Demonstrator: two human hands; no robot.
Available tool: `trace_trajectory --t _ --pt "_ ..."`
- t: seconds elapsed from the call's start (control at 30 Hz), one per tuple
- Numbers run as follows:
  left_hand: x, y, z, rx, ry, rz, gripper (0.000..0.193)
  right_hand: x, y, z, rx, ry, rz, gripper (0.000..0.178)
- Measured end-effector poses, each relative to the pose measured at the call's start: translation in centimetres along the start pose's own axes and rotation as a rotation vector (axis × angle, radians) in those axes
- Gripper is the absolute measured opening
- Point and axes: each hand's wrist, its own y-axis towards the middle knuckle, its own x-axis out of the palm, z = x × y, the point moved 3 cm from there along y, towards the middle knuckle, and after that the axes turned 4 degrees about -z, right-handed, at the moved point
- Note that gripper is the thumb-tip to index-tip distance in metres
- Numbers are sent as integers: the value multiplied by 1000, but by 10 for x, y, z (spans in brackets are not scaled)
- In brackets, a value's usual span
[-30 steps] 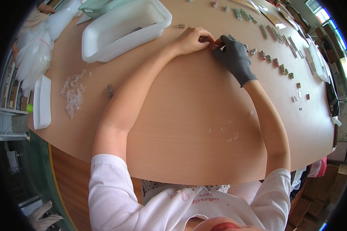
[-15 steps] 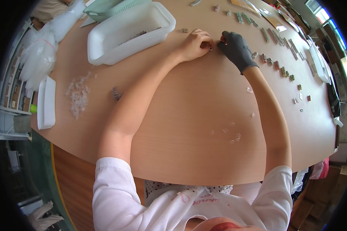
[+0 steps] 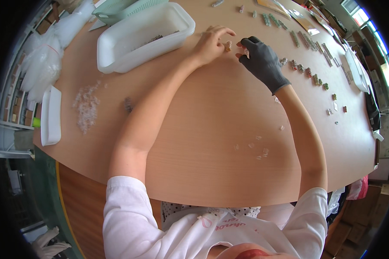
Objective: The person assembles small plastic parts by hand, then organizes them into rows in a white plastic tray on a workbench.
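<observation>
My bare left hand [image 3: 209, 45] is over the far middle of the table, its index finger stretched to the right and apart from the thumb. Beside the thumb tip stands a small tan, roll-shaped piece [image 3: 228, 46]; whether the thumb touches it is unclear. My right hand [image 3: 263, 60] wears a dark grey glove with bare fingertips. Its thumb and index finger curl around a small clear piece with a reddish tint [image 3: 246, 51], too small to name. Just right of the glove begins a line of small patterned rolls [image 3: 301, 68].
A white plastic bin [image 3: 112, 56] holding some dark coils stands back left, before a green basket [image 3: 125, 11]. Clear bits [image 3: 87, 108] lie piled at left near a white tray [image 3: 51, 116]; a dark coil [image 3: 128, 105] lies by my left forearm. Loose clear pieces [image 3: 265, 152] are scattered nearer me.
My left hand has shifted slightly left and away from me, its index finger straightening. The right hand has turned, bringing its thumb and index finger into view with a small piece between them.
</observation>
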Motion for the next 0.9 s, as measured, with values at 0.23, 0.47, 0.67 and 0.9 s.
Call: trace_trajectory --t 0.23,0.47,0.67,0.9 --pt "-8 -12 -31 78 520 324 32 9 30 -14 -105 40 -10 37" --pt "-7 0 -30 -123 498 115 13 11 36 -7 -77 12 -130 35" --pt "-8 3 -52 -78 52 -94 11 9 13 0 -178 58 -5 36" --pt "-18 -1 -54 -13 111 -76 32 -86 -137 76 -72 35 154 30"
